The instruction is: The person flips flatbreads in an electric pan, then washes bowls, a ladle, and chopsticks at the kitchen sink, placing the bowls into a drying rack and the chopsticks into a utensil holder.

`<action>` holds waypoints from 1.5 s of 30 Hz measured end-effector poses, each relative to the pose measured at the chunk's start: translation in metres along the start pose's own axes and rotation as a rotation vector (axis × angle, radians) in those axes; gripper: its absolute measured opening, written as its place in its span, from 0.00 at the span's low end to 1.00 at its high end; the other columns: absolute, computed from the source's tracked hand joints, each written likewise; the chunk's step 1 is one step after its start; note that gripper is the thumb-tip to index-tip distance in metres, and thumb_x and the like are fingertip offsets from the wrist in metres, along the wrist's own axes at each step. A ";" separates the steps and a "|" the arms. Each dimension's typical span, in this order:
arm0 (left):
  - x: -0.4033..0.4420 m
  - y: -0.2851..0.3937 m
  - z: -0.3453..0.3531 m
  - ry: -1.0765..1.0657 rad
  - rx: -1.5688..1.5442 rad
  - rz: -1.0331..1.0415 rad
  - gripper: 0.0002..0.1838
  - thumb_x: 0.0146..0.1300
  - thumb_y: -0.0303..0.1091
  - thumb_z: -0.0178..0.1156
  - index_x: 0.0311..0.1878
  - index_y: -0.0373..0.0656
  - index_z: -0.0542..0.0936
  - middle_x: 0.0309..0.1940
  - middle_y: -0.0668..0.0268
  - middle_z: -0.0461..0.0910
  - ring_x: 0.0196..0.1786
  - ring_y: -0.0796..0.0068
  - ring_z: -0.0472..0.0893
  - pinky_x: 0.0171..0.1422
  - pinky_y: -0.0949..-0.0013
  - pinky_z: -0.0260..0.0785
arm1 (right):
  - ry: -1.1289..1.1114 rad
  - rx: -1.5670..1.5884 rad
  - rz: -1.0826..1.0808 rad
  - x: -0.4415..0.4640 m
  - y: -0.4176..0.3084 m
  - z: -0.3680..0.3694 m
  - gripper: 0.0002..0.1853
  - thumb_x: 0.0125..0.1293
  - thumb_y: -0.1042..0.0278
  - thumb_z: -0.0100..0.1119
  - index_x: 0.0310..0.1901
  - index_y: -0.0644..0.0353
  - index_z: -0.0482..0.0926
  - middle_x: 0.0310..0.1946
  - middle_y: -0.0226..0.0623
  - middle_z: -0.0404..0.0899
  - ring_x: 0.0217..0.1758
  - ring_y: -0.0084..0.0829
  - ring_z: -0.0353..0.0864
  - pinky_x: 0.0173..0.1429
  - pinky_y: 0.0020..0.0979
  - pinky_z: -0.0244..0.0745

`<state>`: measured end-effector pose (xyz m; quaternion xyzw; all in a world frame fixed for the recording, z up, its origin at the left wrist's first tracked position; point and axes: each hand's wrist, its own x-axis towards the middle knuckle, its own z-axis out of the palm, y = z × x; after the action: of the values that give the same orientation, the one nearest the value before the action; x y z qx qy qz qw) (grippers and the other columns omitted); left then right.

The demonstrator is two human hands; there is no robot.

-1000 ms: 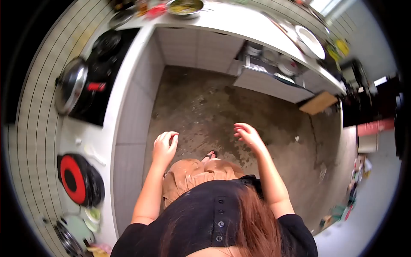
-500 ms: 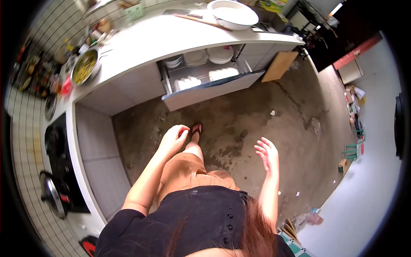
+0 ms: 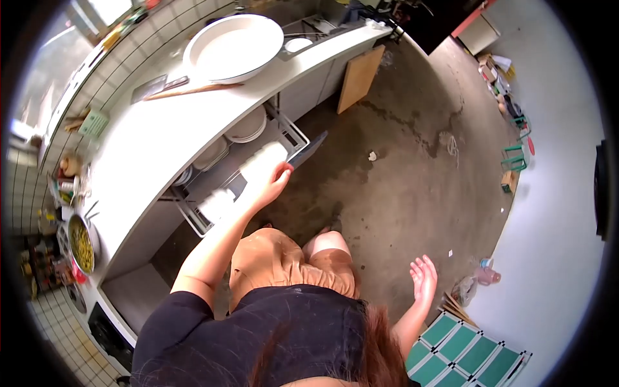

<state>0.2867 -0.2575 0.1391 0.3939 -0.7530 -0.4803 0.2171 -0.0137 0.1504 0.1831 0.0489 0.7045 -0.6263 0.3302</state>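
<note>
My left hand (image 3: 272,185) is in front of the open drawer, its fingers curled together and nothing visible in them. It overlaps the drawer front (image 3: 308,149) in the view; I cannot tell whether it touches. Inside the drawer are stacked white plates (image 3: 247,126) and white bowls (image 3: 263,161), with more white bowls (image 3: 216,205) partly behind my forearm. My right hand (image 3: 423,278) hangs out to the right above the floor, fingers stretched and holding nothing.
On the white counter (image 3: 151,142) stand a large white basin (image 3: 233,48), a cleaver (image 3: 155,88), a wooden stick (image 3: 193,91) and a pan of yellow-green food (image 3: 84,244). A wooden board (image 3: 360,77) leans on the cabinets. Green-patterned folding panels (image 3: 467,351) lie at lower right.
My view has turned and come closer to the drawer. My left hand has moved up to the drawer front, while my right hand has swung lower and outward.
</note>
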 end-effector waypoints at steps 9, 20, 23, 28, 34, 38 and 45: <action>0.197 0.062 0.115 -0.105 0.077 -0.014 0.12 0.62 0.36 0.53 0.43 0.38 0.78 0.38 0.58 0.79 0.42 0.65 0.78 0.48 0.66 0.70 | 0.221 0.088 0.029 0.174 -0.048 -0.079 0.17 0.65 0.67 0.50 0.54 0.64 0.71 0.45 0.42 0.76 0.42 0.33 0.78 0.42 0.29 0.75; 0.320 0.111 0.088 0.239 0.204 -0.171 0.12 0.62 0.35 0.51 0.43 0.38 0.77 0.37 0.56 0.79 0.44 0.61 0.78 0.50 0.65 0.69 | -0.446 -0.334 -0.092 0.478 -0.267 0.186 0.16 0.69 0.67 0.46 0.55 0.64 0.71 0.45 0.40 0.77 0.43 0.27 0.78 0.46 0.26 0.74; 0.337 0.069 0.066 0.353 0.129 -0.298 0.12 0.63 0.35 0.51 0.43 0.38 0.77 0.37 0.57 0.79 0.42 0.63 0.79 0.49 0.66 0.69 | -0.641 -0.408 -0.164 0.500 -0.299 0.305 0.16 0.69 0.66 0.47 0.54 0.65 0.71 0.45 0.40 0.77 0.43 0.26 0.79 0.45 0.24 0.74; 0.416 0.022 0.040 0.499 0.037 -0.374 0.12 0.62 0.38 0.52 0.42 0.40 0.78 0.36 0.57 0.79 0.39 0.64 0.79 0.46 0.66 0.69 | -0.962 -0.425 -0.149 0.512 -0.303 0.455 0.15 0.68 0.68 0.47 0.52 0.66 0.72 0.43 0.39 0.78 0.42 0.26 0.79 0.44 0.25 0.74; 0.567 -0.037 0.014 0.465 0.177 -0.558 0.15 0.59 0.42 0.54 0.40 0.41 0.80 0.37 0.55 0.80 0.41 0.57 0.79 0.45 0.61 0.71 | -1.083 -0.738 -0.084 0.564 -0.287 0.591 0.13 0.68 0.70 0.45 0.50 0.65 0.74 0.41 0.38 0.78 0.41 0.26 0.79 0.44 0.24 0.73; 0.650 -0.106 0.026 0.206 0.492 -0.707 0.15 0.56 0.43 0.56 0.39 0.42 0.81 0.40 0.58 0.80 0.43 0.57 0.80 0.46 0.58 0.72 | -1.181 -0.820 -0.242 0.593 -0.291 0.681 0.12 0.69 0.71 0.44 0.48 0.63 0.75 0.41 0.35 0.79 0.41 0.24 0.78 0.44 0.23 0.72; 0.697 -0.176 0.047 -0.150 0.603 -0.692 0.11 0.55 0.34 0.53 0.38 0.45 0.83 0.40 0.58 0.81 0.43 0.57 0.81 0.45 0.58 0.73 | -1.257 -0.771 -0.912 0.617 -0.279 0.845 0.09 0.61 0.76 0.51 0.42 0.63 0.76 0.36 0.43 0.77 0.35 0.37 0.79 0.40 0.29 0.73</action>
<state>-0.0936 -0.8308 -0.0753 0.6316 -0.6969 -0.3116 -0.1353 -0.2864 -0.8943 0.0973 -0.7088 0.5056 -0.3259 0.3686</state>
